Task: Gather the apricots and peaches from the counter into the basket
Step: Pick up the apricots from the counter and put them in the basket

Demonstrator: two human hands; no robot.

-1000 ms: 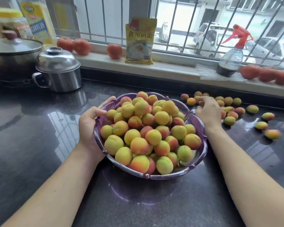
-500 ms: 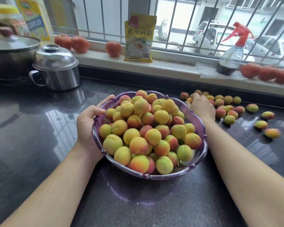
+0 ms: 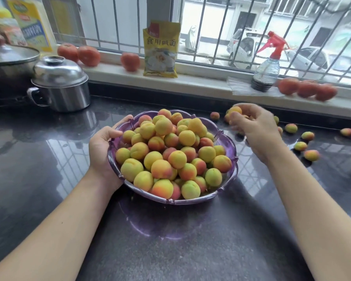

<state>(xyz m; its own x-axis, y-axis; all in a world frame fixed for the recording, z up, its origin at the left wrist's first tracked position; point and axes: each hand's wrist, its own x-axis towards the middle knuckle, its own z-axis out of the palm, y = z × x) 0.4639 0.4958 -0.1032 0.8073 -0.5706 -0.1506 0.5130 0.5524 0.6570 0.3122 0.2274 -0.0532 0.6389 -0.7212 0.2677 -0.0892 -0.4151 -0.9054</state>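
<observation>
One basket (image 3: 230,148), heaped with fruits too many to count. Six tomatoes (image 3: 130,61) on the sill, three at 11 o'clock, three at 2. Two pots (image 3: 61,86). One bag (image 3: 161,50), one sprayer (image 3: 266,65).

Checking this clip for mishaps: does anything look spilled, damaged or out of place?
Nothing spilled or damaged. Loose fruit lies scattered on the counter right of the heaped basket, but that is the job in progress.

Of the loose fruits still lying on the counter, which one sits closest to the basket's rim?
The small reddish apricot just beyond the basket at its far right rim, left of the right hand. The other loose fruits all lie farther right, past that hand.
</observation>
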